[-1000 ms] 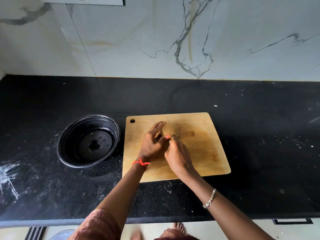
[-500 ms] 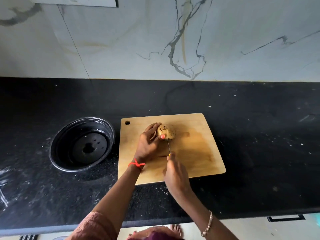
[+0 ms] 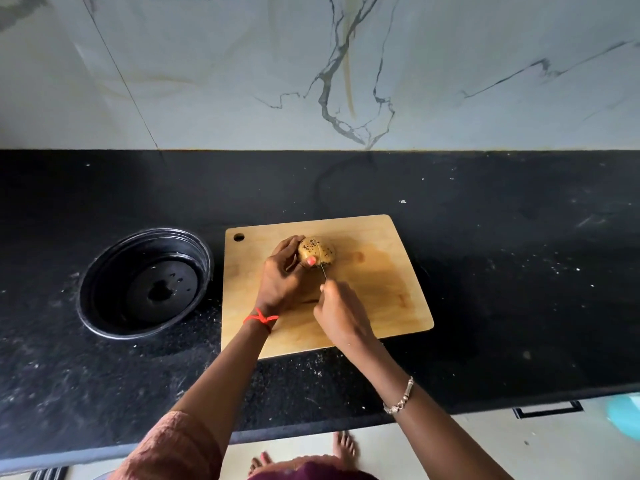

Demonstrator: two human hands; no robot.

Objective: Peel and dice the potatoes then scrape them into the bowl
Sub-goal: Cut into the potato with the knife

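Observation:
A brown, dark-speckled potato (image 3: 318, 249) lies on the wooden cutting board (image 3: 388, 292). My left hand (image 3: 282, 277) grips its left side, thumb on the near face. My right hand (image 3: 341, 313) holds a knife (image 3: 323, 270) whose thin blade, seen edge-on, runs from the hand into the potato's near side; the handle is hidden inside the fist. The black bowl (image 3: 104, 306) stands left of the board, with no potato in it.
The board lies on a black stone counter (image 3: 519, 289) with white specks, backed by a marble wall. The counter's front edge runs below my forearms. A drawer handle (image 3: 547, 412) and a pale blue object (image 3: 627, 415) show at lower right.
My right hand has drawn back from the potato toward me, so the thin blade shows between hand and potato. The left hand keeps its grip.

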